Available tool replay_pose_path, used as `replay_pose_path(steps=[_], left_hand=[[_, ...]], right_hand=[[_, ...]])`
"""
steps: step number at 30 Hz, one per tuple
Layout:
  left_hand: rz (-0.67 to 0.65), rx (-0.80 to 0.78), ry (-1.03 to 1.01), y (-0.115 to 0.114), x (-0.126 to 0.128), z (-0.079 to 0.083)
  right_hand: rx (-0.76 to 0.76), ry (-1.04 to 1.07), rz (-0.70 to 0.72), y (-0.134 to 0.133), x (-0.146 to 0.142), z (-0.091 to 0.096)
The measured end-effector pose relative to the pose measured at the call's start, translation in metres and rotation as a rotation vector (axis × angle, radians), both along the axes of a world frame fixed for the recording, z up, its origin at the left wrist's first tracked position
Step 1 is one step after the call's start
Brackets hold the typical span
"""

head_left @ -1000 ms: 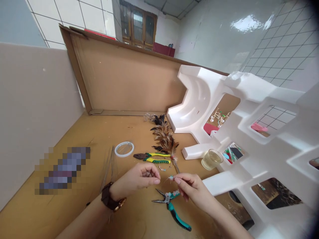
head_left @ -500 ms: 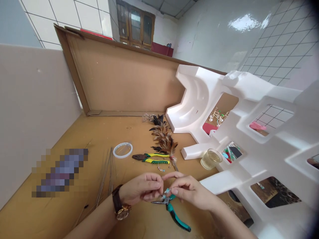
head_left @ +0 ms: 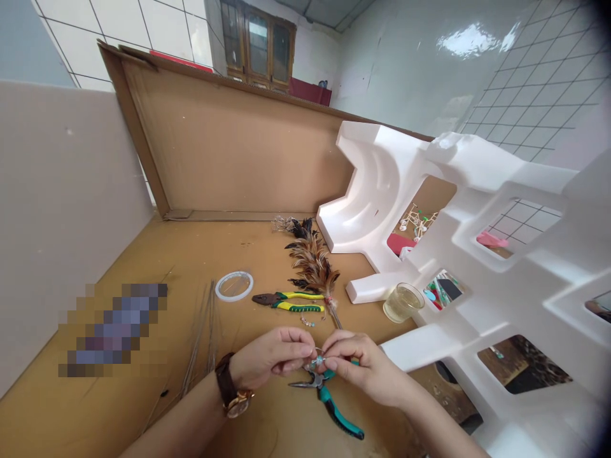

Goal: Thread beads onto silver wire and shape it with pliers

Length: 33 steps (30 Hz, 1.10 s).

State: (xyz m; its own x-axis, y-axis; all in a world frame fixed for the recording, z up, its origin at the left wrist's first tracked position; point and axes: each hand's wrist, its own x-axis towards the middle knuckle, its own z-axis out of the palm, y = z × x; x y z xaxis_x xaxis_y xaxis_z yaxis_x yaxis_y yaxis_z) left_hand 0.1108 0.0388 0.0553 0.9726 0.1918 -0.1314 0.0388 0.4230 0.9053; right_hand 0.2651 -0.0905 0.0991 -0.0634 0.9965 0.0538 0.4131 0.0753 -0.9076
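Observation:
Pale blue and clear beads on a thin wire loop show between my two hands. My left hand, with a brown-strapped watch on the wrist, is closed in a pinch at the loop's left side. From the other side, the thumb and fingers of my right hand pinch the beaded part. Just below my fingertips lie long-nose pliers with teal and black handles, their jaws pointing left. Farther back, combination pliers with yellow-green handles lie beside a few small loose beads.
A bundle of brown and black feathers lies behind the pliers. Left of it are a white ring-shaped coil and several thin wires. A glass of yellowish liquid stands by white foam packaging. A cardboard panel stands behind.
My right index finger has bent down from its stretched position to the wire. The beads have shifted slightly up, and the thin loop now shows between my fingertips. The tools lie still.

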Motion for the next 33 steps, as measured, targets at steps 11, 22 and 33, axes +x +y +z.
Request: replay_pose_path(steps=[11, 22, 33], left_hand=[[0.149, 0.452, 0.11, 0.001, -0.014, 0.021], [0.182, 0.507, 0.078, -0.003, -0.011, 0.02], [0.298, 0.971, 0.062, -0.004, -0.019, 0.028]], right_hand=[[-0.168, 0.12, 0.001, -0.003, 0.003, -0.001], [-0.225, 0.227, -0.025, -0.003, 0.005, -0.009], [-0.245, 0.27, -0.12, -0.003, 0.018, -0.017]])
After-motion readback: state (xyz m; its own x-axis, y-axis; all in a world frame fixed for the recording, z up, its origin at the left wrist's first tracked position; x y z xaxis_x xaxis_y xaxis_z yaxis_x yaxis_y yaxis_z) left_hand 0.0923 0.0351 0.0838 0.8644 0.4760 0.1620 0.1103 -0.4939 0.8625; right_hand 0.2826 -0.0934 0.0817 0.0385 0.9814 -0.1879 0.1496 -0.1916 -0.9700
